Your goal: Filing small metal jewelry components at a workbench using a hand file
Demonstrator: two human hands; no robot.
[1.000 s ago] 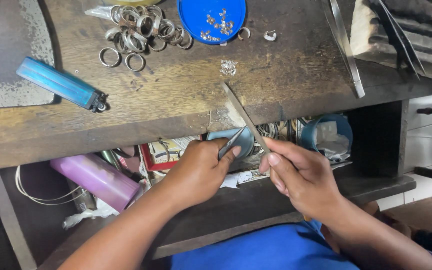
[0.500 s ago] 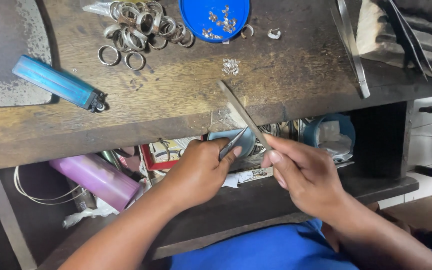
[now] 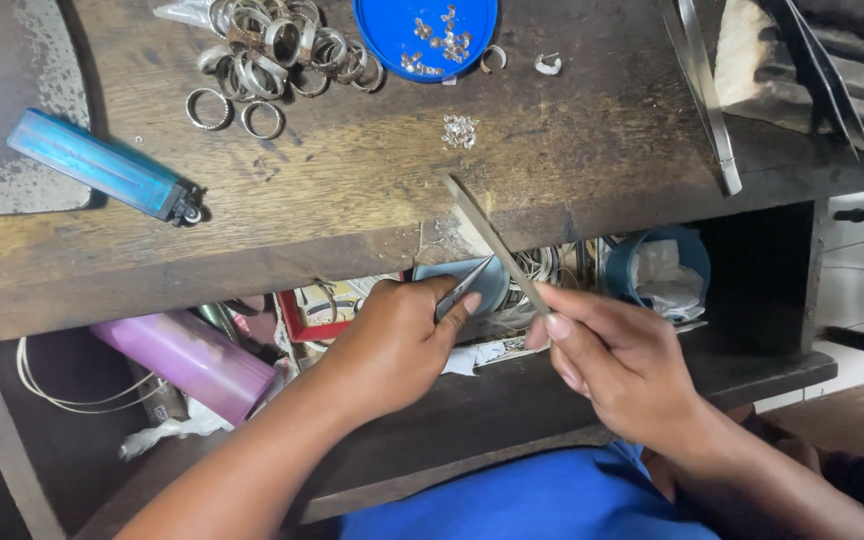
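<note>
Here, a slim flat metal file is pinched near its lower end by the closed fingers of the right hand, its tip laid on the worn wooden surface at the front edge, presumably for support; the left hand is closed on a small bright metal piece held against the edge beside the file. Listed further back: loose silver rings, a blue lid of small findings, a blue lighter, and a lilac cylinder on the shelf beneath.
</note>
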